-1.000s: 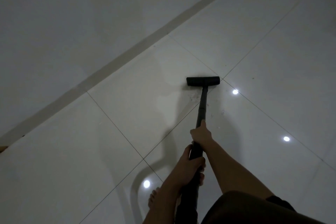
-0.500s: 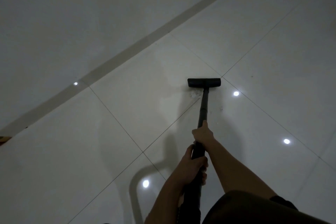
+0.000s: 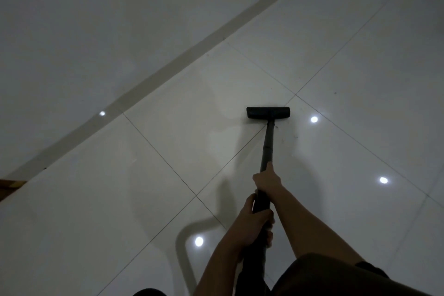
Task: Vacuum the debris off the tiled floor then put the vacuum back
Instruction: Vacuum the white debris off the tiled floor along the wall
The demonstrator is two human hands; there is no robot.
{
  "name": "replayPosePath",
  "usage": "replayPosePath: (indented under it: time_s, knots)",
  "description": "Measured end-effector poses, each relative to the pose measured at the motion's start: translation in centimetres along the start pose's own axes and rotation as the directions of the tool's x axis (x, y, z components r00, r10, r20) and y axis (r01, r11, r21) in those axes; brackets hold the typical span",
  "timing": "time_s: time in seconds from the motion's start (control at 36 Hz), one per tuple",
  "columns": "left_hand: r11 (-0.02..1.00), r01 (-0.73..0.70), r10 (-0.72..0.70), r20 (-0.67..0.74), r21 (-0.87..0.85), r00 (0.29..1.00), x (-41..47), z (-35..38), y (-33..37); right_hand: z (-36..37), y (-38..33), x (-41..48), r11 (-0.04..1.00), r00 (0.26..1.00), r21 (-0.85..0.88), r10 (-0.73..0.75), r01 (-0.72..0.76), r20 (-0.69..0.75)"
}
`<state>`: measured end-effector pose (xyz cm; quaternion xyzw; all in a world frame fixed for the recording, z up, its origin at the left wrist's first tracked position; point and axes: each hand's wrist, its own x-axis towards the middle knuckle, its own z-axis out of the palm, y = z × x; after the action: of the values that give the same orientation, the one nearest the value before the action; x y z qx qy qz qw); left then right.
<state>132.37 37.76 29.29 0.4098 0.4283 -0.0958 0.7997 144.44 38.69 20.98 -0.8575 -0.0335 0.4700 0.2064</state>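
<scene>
A grey skirting strip (image 3: pixel 168 70) edges the glossy tiled floor (image 3: pixel 120 199). A person's left hand (image 3: pixel 254 226) grips the black vacuum wand (image 3: pixel 268 144) low; the right hand (image 3: pixel 267 181) clasps it higher, forefinger extended. The floor nozzle (image 3: pixel 268 112) rests on a tile, faint debris specks (image 3: pixel 294 137) nearby.

Dim overhead view of a person. The left hand (image 3: pixel 254 223) and right hand (image 3: pixel 267 181) are bare, and both forearms (image 3: pixel 310 226) are uncovered as far as the view reaches. A dark, loose garment (image 3: pixel 324 276), perhaps brownish shorts, fills the lower right corner, with a black strip (image 3: pixel 371 269) at its side.
</scene>
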Motion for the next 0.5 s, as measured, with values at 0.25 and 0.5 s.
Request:
replayPosePath:
  time_s: [0.25, 0.5]
  knots:
    - [1.0, 0.009, -0.009, 0.013, 0.001, 1.0, -1.1, -0.3, -0.5, 0.7, 0.2, -1.2, 1.0, 1.0, -0.001, -0.007, 0.007, -0.02]
    - [1.0, 0.01, -0.01, 0.051, 0.007, 0.999, -2.2, -0.5, -1.6, 0.9, 1.3, -2.5, 1.0, 0.999, 0.025, 0.018, -0.017, -0.044]
